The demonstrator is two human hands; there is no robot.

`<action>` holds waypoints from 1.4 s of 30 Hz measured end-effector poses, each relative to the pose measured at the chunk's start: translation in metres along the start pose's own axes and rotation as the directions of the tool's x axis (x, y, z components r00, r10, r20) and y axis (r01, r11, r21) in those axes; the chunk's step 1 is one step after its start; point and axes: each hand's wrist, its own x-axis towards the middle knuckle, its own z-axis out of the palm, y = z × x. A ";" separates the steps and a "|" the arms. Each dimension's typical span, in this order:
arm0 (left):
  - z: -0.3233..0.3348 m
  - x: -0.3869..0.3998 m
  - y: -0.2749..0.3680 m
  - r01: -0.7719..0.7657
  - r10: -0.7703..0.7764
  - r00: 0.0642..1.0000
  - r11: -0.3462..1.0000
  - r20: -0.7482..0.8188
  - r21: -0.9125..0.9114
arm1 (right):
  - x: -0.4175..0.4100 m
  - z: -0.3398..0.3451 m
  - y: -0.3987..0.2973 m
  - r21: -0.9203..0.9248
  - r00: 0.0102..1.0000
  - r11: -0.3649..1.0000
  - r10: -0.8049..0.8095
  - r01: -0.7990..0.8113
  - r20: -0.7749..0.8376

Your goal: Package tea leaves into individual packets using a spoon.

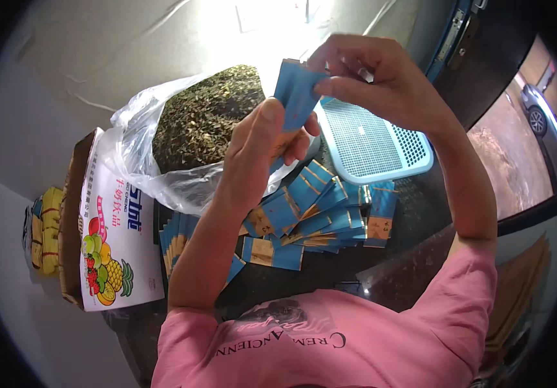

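My left hand point(259, 140) holds a blue paper or foil sachet point(295, 89) with a tan lower band, tilted up in front of the light. More than one sachet may be in that grip; the edges at the top look layered. At the upper right corner of the sachet, my right hand point(370, 77) pinches its edge between thumb and fingers. Below the hands lies a spread pile of similar blue sachets point(327, 223) on the dark table. Behind my left hand, a clear plastic bag point(133, 121) stands open, full of dried dark-green leaves point(206, 116), likely tea.
A light-blue plastic basket point(370, 169) sits beyond the pile, under my right forearm. At left stands a printed cardboard box point(128, 262) with fruit pictures. Yellow packages point(50, 230) lie beyond it. A door edge point(448, 43) is at upper right, with a car point(540, 111) outside.
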 end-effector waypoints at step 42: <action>0.002 -0.162 -0.030 0.327 -0.262 0.943 0.844 -0.206 0.425 | -0.030 0.028 0.285 -0.207 0.790 0.764 0.571 -0.611 -0.224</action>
